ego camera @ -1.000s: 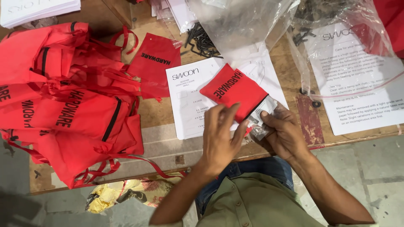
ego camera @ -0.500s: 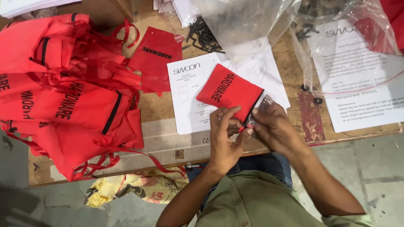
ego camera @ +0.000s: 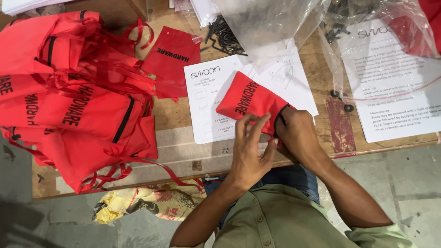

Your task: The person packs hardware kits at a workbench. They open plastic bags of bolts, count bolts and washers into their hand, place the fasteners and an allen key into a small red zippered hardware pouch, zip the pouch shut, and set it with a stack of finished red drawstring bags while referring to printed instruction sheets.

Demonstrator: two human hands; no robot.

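Head view: right hand (ego camera: 296, 131) now pushed inside red pouch (ego camera: 248, 98).

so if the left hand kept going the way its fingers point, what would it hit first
Probably the red pouch. The left hand points up and away from the body, its fingertips already at the pouch's near edge. Beyond lies the white instruction sheet, though depth is hard to judge.

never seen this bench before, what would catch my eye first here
The big heap of red drawstring pouches filling the table's left side. Next, mid-table, the single red pouch over a white instruction sheet, held at its mouth by the left hand and right hand. Clear plastic bags crowd the top edge.
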